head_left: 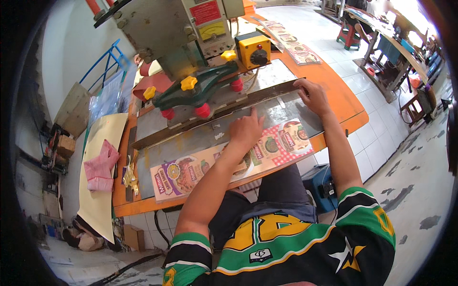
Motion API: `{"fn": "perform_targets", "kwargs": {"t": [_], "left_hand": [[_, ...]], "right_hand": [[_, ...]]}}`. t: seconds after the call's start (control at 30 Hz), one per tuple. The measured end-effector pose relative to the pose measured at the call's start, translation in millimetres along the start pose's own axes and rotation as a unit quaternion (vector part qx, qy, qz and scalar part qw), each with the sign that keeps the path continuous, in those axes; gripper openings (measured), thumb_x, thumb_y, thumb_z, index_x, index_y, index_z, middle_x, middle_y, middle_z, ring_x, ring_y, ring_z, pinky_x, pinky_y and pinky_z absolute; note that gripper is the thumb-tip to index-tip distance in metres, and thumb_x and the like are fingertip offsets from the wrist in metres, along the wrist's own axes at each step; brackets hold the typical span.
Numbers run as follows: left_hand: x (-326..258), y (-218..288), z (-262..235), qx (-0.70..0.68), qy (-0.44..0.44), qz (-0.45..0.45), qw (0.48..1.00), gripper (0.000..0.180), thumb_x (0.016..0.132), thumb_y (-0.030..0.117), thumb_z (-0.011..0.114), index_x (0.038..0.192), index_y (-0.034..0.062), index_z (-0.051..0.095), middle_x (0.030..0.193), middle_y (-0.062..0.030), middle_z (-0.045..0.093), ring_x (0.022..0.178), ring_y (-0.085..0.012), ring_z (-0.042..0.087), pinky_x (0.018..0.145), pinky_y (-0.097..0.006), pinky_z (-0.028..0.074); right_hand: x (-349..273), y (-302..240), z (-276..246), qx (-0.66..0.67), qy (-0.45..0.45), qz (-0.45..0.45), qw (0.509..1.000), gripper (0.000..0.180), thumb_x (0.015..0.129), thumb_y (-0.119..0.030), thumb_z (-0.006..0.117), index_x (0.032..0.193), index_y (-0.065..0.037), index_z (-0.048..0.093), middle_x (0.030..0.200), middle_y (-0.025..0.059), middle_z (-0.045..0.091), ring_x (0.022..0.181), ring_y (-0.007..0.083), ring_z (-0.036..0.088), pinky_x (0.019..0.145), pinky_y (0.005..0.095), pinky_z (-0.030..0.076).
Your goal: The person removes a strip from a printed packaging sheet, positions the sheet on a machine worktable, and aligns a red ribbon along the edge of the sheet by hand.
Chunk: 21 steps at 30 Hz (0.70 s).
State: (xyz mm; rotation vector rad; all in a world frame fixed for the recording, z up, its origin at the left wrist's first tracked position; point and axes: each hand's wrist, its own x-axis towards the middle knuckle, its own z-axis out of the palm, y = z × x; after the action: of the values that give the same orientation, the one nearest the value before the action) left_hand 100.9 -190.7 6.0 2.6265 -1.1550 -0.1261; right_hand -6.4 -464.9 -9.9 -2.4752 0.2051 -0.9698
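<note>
My left hand (246, 129) is over the middle of the metal bed (191, 138), its index finger stretched toward the long metal bar (222, 114); the other fingers are partly hidden. At the bar's right end, my right hand (313, 97) has its fingers curled over the edge. A flat, printed strip with food pictures and a red checked pattern (281, 150) lies along the near edge, partly beneath my left forearm. Behind the bar stands a press machine (162, 38) with a dark green frame (200, 90), yellow star knobs (189, 83) and red feet (202, 110).
A yellow control box (254, 51) with a black dial sits by the press. More printed strips (293, 45) lie on the orange table (341, 90) at the far right. At left are a pink cloth glove (101, 167) and a cream sheet (98, 209). A blue box (322, 188) stands below.
</note>
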Motion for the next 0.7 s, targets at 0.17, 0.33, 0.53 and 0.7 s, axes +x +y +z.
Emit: {"fn": "perform_targets", "kwargs": {"t": [0.17, 0.33, 0.53, 0.7], "left_hand": [[-6.1, -3.0, -5.7, -0.042, -0.013, 0.007, 0.999, 0.057, 0.106, 0.044, 0.052, 0.145, 0.0039, 0.056, 0.103, -0.03, 0.074, 0.102, -0.0487, 0.071, 0.093, -0.057, 0.055], [-10.0, -15.0, -9.5, -0.074, -0.057, 0.021, 0.995, 0.053, 0.105, 0.039, 0.056, 0.141, 0.0012, 0.059, 0.116, -0.0323, 0.07, 0.113, -0.0486, 0.067, 0.099, -0.054, 0.053], [-40.7, -52.9, -22.9, -0.168, -0.014, 0.157, 0.973, 0.041, 0.101, 0.027, 0.064, 0.131, -0.0007, 0.065, 0.129, -0.0243, 0.065, 0.118, -0.0441, 0.063, 0.104, -0.048, 0.05], [-62.9, -83.3, -26.8, 0.008, 0.132, 0.133, 0.982, 0.042, 0.101, 0.029, 0.066, 0.136, 0.0045, 0.066, 0.146, -0.0191, 0.059, 0.136, -0.0375, 0.053, 0.114, -0.049, 0.041]], "right_hand": [[0.5, -1.9, -3.8, -0.004, 0.002, 0.026, 1.0, 0.019, 0.091, -0.007, 0.066, 0.11, -0.009, 0.068, 0.084, 0.0112, 0.07, 0.075, 0.0285, 0.069, 0.071, 0.041, 0.053], [-0.9, 4.6, 2.6, -0.015, -0.018, 0.037, 0.999, 0.017, 0.092, -0.008, 0.065, 0.108, -0.009, 0.069, 0.072, 0.0103, 0.063, 0.068, 0.0269, 0.066, 0.069, 0.0404, 0.053], [-1.4, 4.9, 7.4, -0.006, -0.085, 0.022, 0.996, 0.028, 0.092, -0.003, 0.063, 0.116, -0.013, 0.072, 0.082, 0.0135, 0.071, 0.072, 0.028, 0.07, 0.068, 0.04, 0.054], [-3.2, 3.9, 16.8, -0.023, -0.125, -0.035, 0.991, 0.033, 0.091, -0.005, 0.06, 0.12, -0.015, 0.073, 0.084, 0.015, 0.071, 0.078, 0.0341, 0.069, 0.075, 0.0452, 0.054]]}}
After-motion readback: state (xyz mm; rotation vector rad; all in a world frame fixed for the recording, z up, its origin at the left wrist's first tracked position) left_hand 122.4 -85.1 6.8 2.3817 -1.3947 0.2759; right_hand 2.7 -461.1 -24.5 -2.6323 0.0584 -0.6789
